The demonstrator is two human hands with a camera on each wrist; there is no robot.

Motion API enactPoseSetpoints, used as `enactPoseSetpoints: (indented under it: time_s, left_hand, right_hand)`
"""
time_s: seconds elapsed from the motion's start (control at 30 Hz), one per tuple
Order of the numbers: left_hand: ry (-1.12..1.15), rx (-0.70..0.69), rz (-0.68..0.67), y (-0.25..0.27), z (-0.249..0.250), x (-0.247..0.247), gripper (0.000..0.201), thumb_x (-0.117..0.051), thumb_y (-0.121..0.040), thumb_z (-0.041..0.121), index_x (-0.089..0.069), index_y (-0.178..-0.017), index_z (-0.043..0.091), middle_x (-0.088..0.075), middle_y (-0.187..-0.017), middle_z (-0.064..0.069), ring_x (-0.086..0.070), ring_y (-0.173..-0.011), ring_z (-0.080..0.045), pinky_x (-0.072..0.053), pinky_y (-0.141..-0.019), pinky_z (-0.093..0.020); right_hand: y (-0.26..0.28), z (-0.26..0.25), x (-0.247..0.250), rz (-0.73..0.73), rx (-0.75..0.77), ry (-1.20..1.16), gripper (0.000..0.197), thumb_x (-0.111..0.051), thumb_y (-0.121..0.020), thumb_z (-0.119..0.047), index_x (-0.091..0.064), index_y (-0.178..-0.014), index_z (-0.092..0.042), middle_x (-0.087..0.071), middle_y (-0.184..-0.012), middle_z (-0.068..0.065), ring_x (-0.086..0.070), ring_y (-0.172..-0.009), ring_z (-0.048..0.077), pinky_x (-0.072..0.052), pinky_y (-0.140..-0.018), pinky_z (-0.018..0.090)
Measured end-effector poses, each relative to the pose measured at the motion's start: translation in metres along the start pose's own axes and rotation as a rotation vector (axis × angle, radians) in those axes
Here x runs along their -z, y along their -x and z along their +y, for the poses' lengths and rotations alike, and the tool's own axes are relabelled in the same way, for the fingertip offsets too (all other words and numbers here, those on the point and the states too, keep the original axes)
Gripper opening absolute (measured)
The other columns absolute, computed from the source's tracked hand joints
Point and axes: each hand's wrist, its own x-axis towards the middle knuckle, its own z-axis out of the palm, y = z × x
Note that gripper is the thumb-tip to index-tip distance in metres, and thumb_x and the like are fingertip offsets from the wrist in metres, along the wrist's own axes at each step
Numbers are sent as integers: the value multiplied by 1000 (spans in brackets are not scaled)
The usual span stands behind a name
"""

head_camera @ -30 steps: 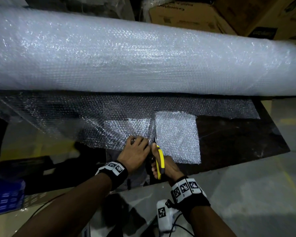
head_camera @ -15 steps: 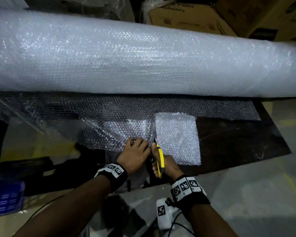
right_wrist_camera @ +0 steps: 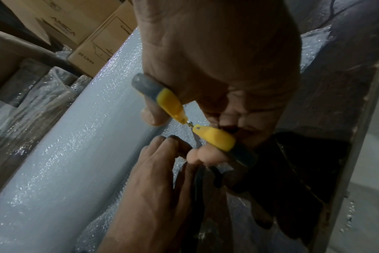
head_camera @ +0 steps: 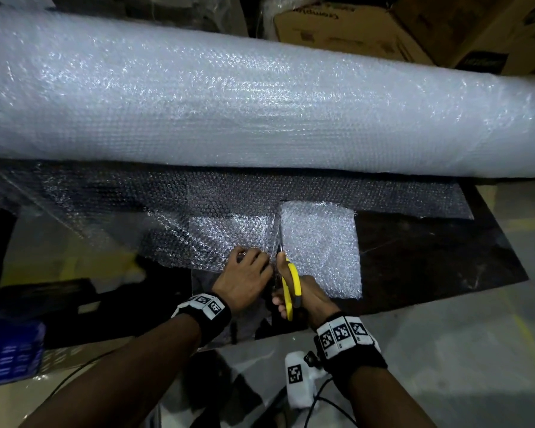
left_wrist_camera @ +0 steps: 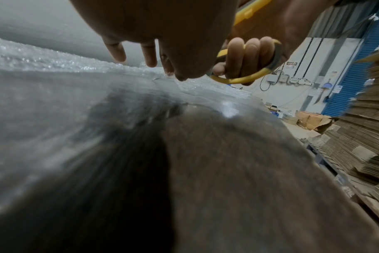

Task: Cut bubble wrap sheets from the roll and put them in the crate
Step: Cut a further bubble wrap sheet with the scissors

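A big bubble wrap roll (head_camera: 260,103) lies across the back of the dark table (head_camera: 430,257). Its loose sheet (head_camera: 198,217) spreads toward me. A slit runs up it, with a whiter strip (head_camera: 318,242) lying to the right of the slit. My right hand (head_camera: 303,291) grips yellow scissors (head_camera: 291,282), blades pointing into the slit. The same scissors (right_wrist_camera: 171,102) show in the right wrist view, handles parted. My left hand (head_camera: 244,273) sits just left of the cut, fingertips (left_wrist_camera: 119,56) pressing down on the sheet. A blue crate (head_camera: 10,350) stands at the lower left.
Cardboard boxes (head_camera: 337,23) stand behind the roll. Stacks of flat cardboard (left_wrist_camera: 357,137) rise to the right in the left wrist view. A white device with a cable (head_camera: 297,381) hangs below my right wrist. Grey floor (head_camera: 445,335) lies in front of the table.
Both hands keep their place at the slit. The scissor tips have crept slightly farther up toward the roll.
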Motion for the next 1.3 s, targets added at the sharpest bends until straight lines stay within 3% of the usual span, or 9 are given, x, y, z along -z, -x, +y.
enactPoseSetpoints:
  time_s: [0.13, 0.27, 0.5, 0.57, 0.67, 0.8, 1.0, 1.13, 1.3]
  left_hand:
    - [5, -3, 22, 0, 0, 0, 38, -38, -84, 25, -68, -103, 13, -59, -100, -8, -44, -100, -28, -52, -82, -52]
    - [4, -9, 37, 2, -1, -2, 37, -38, -85, 24, -63, -110, 14, -59, -101, -8, -46, -101, -28, -51, -84, -52]
    - [-7, 4, -37, 5, -5, 0, 29, -40, -86, 23, -63, -101, 14, -60, -107, -10, -55, -102, -30, -51, -85, -55]
    - [-15, 17, -38, 5, -6, 0, 20, -58, -85, 23, -62, -101, 13, -61, -108, -11, -56, -102, -30, -52, -84, -56]
    - [15, 68, -103, 4, -10, -3, 46, -80, -76, 33, -54, -108, 13, -59, -115, -12, -56, -105, -31, -51, -84, -57]
    - [-19, 104, -145, -1, -12, -2, 35, -76, -80, 29, -62, -109, 16, -60, -114, -9, -55, -104, -30, -48, -87, -57]
    - [-115, 102, -156, -7, -8, 1, 15, -60, -82, 21, -66, -96, 16, -60, -103, -8, -53, -97, -29, -48, -87, -57]
    - [-112, 93, -196, -8, -9, 2, 26, -81, -71, 21, -67, -92, 15, -60, -104, -11, -55, -94, -30, -49, -84, -61]
    - [-102, 93, -234, -10, -9, 2, 31, -84, -71, 25, -65, -93, 15, -58, -101, -10, -55, -93, -29, -48, -84, -60]
  right_hand:
    - [1, -1, -1, 46, 38, -15, 77, -63, -69, -81, -65, -68, -4, -63, -56, 10, -56, -42, 20, -46, -45, 23]
    - [-1, 2, -2, 81, 67, 7, 75, -70, -58, -78, -64, -66, -4, -61, -54, 9, -54, -42, 19, -44, -44, 24]
    - [1, 6, 11, 60, 63, 5, 64, -67, -83, -62, -64, -72, 1, -59, -49, 7, -53, -37, 16, -44, -39, 20]
    - [1, 6, 14, 46, 61, 3, 64, -67, -84, -61, -64, -74, 2, -59, -48, 7, -53, -37, 16, -44, -39, 19]
    - [1, 7, 14, 7, 81, -1, 63, -67, -85, -58, -66, -75, 4, -59, -50, 8, -53, -39, 17, -45, -40, 21]
    - [-1, 15, 12, -33, 85, -20, 55, -72, -82, -52, -66, -75, 2, -60, -55, 9, -54, -41, 18, -46, -43, 23]
    - [-2, 26, 23, -117, 158, -40, 18, -68, -94, -24, -65, -88, -7, -64, -74, 11, -63, -59, 15, -51, -56, 30]
    - [8, 25, 24, -66, 168, -88, 16, -71, -92, -17, -69, -86, -3, -69, -73, 18, -61, -55, 20, -47, -55, 29]
    - [13, 22, 19, 19, 145, -172, 15, -76, -86, -12, -72, -83, 2, -69, -71, 21, -61, -54, 23, -47, -58, 30]
